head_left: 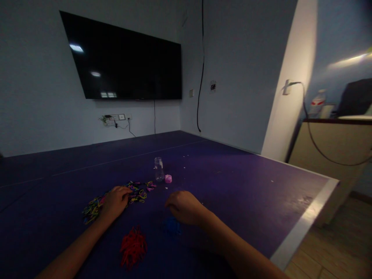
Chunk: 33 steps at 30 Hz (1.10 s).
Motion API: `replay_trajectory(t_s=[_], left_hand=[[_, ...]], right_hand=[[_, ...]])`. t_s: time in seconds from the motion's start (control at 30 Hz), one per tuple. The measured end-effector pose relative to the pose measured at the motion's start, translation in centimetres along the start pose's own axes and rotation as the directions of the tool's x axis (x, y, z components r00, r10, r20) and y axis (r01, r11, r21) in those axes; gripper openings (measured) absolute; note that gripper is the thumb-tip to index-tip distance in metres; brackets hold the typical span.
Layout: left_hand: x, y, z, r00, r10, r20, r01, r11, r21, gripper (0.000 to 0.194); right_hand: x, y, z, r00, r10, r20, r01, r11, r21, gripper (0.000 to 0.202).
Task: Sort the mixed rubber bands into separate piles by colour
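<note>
A pile of small multicoloured elastic bands [92, 209], mostly yellow, green, pink and dark ones, lies spread on the purple table [238, 193]. My left hand [115, 201] rests on this pile, fingers a little apart and reaching to the right over the bands. Just above a small heap of blue bands [172, 225] is my right hand [186, 207], its fingers curled down and closed. Whatever they may hold is hidden. Between my forearms sits a heap of red bands [133, 248].
Beyond my hands stands a clear small bottle [159, 170], uncapped, with a pink cap [168, 178] beside it. White scraps dot the table. A black television [130, 62] hangs on the wall. The table's pale edge [308, 217] runs along the right.
</note>
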State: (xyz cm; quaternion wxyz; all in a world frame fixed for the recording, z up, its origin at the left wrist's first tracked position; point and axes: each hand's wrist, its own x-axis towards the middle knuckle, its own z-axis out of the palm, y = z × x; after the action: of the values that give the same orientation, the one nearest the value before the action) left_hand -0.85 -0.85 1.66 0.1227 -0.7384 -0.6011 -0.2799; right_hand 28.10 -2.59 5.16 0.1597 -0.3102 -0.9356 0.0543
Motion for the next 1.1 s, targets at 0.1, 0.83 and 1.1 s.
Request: replay_trajectory(t_s=[0.1, 0.83, 1.1], left_hand=[[0.0, -0.1, 0.1, 1.0, -0.013, 0.015, 0.013, 1.0, 0.013, 0.03], [0.1, 0.0, 0.0, 0.997, 0.001, -0.077, -0.001, 1.0, 0.0, 0.027], [0.0, 0.5, -0.1, 1.0, -0.023, 0.0, 0.023, 0.999, 0.028, 0.03]], right_hand=[[0.0, 0.0, 0.0, 1.0, -0.001, 0.0, 0.001, 1.0, 0.0, 0.032], [0.0, 0.2, 0.2, 1.0, -0.005, 0.004, 0.005, 1.0, -0.01, 0.033], [0.0, 0.0, 0.1, 1.0, -0.009, 0.018, 0.009, 1.0, -0.014, 0.033]])
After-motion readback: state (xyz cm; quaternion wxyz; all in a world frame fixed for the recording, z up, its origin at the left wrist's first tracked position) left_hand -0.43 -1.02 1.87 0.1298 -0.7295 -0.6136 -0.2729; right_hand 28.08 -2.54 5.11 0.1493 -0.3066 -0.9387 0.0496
